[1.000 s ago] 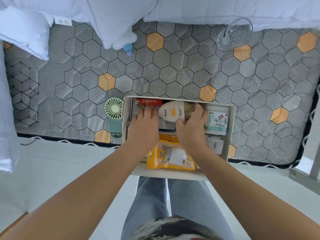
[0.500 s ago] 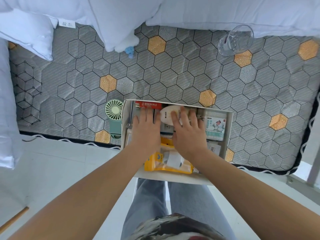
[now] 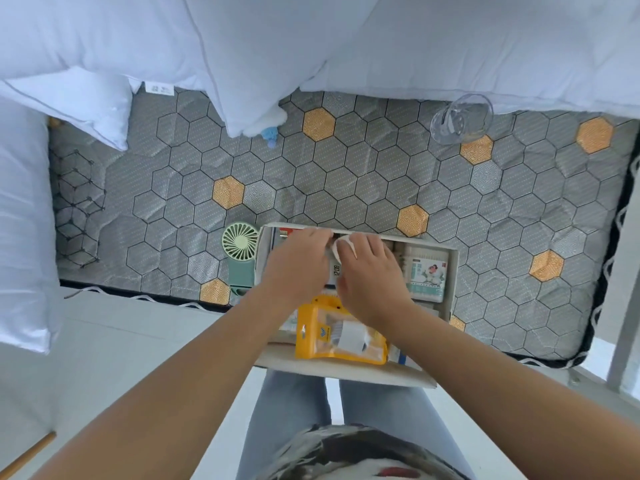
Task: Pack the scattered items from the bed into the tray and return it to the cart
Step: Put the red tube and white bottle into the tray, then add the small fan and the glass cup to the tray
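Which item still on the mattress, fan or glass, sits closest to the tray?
The green fan, right against the tray's left wall; the glass lies far off by the duvet.

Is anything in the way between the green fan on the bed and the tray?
Nothing visible. The green fan lies on the mattress right beside the tray, outside its left wall; only that low wall separates them.
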The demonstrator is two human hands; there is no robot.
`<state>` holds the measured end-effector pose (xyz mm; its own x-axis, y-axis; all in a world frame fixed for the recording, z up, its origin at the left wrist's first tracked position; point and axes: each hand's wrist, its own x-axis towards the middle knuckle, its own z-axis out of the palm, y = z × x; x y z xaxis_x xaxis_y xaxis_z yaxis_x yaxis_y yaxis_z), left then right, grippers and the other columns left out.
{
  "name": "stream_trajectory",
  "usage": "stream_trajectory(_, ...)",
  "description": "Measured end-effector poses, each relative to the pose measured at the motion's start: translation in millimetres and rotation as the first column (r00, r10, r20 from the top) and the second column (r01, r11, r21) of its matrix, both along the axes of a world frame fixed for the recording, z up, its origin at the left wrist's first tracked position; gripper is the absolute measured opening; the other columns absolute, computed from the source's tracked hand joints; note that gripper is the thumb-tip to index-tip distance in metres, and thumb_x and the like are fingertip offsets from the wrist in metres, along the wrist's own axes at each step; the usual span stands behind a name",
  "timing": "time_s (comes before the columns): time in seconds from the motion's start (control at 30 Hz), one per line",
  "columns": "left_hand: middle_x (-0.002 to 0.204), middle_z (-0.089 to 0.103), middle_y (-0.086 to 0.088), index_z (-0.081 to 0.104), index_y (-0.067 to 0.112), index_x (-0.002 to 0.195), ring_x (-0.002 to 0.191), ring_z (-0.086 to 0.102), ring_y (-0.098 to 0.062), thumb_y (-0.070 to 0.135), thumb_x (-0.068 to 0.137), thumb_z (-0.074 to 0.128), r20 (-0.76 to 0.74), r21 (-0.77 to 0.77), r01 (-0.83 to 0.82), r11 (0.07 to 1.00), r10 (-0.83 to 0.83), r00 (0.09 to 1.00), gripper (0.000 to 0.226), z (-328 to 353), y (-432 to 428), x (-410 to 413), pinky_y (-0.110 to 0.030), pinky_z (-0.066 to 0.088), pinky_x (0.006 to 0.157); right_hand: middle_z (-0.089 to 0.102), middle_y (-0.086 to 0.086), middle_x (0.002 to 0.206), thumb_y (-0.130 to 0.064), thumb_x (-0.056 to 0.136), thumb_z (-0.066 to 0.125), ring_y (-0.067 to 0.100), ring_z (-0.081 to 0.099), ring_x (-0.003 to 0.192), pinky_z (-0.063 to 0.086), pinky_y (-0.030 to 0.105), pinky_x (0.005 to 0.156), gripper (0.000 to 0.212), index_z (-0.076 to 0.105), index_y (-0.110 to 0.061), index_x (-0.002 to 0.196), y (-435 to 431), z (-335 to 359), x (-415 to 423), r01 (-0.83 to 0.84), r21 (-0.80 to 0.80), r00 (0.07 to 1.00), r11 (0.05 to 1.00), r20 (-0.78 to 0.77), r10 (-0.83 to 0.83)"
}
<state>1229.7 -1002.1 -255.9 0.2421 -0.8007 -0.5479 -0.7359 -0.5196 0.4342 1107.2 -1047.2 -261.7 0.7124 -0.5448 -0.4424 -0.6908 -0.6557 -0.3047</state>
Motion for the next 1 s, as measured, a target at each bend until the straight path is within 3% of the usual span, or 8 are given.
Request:
stream_trajectory(0.27,0.122,0.061,-0.009,0.052,0.009,0.128,0.108,0.057,-0.024,0.008,0.091,0.045,-0.061,-0.068,-0.264,0.962,0.26,0.964,0.038,-8,-22,98,-0.032,0.044,0.088,0.054,0.015,0.108,-0.011,0.084,0.051,0.031,0.049,0.099,0.044,0.039,0.083,0.025,0.055,-0.001,0.105,-20,9,74,0.126,0.047,0.989,0.991,0.078,-0.129)
stream_trajectory(0.33,0.104,0.064,-0.009,0.06,0.015,0.108,0.097,0.057,-0.025,0.009,0.089,0.045,-0.105,-0.005,-0.29,0.957,0.288,0.952,0.025,-28,-33,116,-0.032,0.044,0.081,0.052,0.015,0.113,-0.013,0.086,0.048,0.031,0.046,0.104,0.042,0.038,0.088,0.028,0.054,-0.001,0.11,-26,5,96,0.161,0.05,0.983,0.986,0.086,-0.165)
stream_trajectory(0.43,0.064,0.043,0.001,0.042,0.02,0.067,0.072,0.043,-0.019,0.016,0.088,0.045,-0.131,0.114,-0.369,0.923,0.382,0.915,0.021,-63,-52,135,-0.028,0.03,0.054,0.05,0.016,0.117,-0.012,0.087,0.045,0.031,0.043,0.107,0.04,0.039,0.089,0.029,0.052,-0.001,0.112,-35,-7,124,0.216,0.039,0.973,0.976,0.069,-0.219)
stream_trajectory(0.63,0.069,0.051,-0.001,0.046,0.02,0.063,0.066,0.049,-0.019,0.034,0.09,0.052,-0.272,0.235,-0.626,0.743,0.669,0.692,0.031,-113,-77,149,-0.032,0.044,0.071,0.045,0.011,0.121,-0.012,0.087,0.042,0.027,0.039,0.11,0.035,0.034,0.091,0.029,0.048,-0.005,0.114,-43,-36,146,0.278,0.046,0.961,0.96,-0.019,-0.277)
stream_trajectory(0.73,0.083,0.059,-0.005,0.056,0.014,0.082,0.083,0.059,-0.023,0.035,0.089,0.057,-0.382,0.329,-0.713,0.619,0.778,0.499,0.022,-131,-95,146,-0.035,0.051,0.082,0.047,0.012,0.122,-0.01,0.085,0.043,0.028,0.039,0.109,0.036,0.034,0.09,0.033,0.049,-0.004,0.117,-42,-48,145,0.333,0.035,0.943,0.942,0.001,-0.333)
stream_trajectory(0.83,0.121,0.058,-0.008,0.049,0.011,0.125,0.109,0.06,-0.025,0.036,0.086,0.061,-0.413,0.37,-0.806,0.463,0.859,0.304,0.048,-145,-107,142,-0.041,0.05,0.095,0.05,0.015,0.118,-0.008,0.083,0.045,0.032,0.042,0.106,0.04,0.038,0.088,0.034,0.051,0.0,0.116,-35,-55,141,0.388,0.034,0.921,0.921,0.026,-0.389)
stream_trajectory(0.93,0.12,0.058,-0.007,0.049,0.01,0.124,0.107,0.059,-0.023,0.025,0.09,0.057,-0.482,0.338,-0.85,0.404,0.85,0.212,0.037,-153,-114,141,-0.038,0.049,0.097,0.051,0.015,0.117,-0.007,0.083,0.045,0.032,0.043,0.106,0.039,0.038,0.086,0.034,0.052,0.0,0.116,-34,-59,140,0.414,0.027,0.909,0.91,0.047,-0.414)
stream_trajectory(1.0,0.108,0.06,-0.01,0.054,0.01,0.115,0.093,0.058,-0.022,0.022,0.092,0.053,-0.492,0.292,-0.856,0.427,0.834,0.248,0.025,-157,-112,141,-0.039,0.049,0.094,0.05,0.013,0.118,-0.009,0.084,0.044,0.03,0.043,0.107,0.037,0.036,0.088,0.035,0.051,-0.001,0.118,-37,-61,140,0.416,0.03,0.908,0.909,0.045,-0.417)
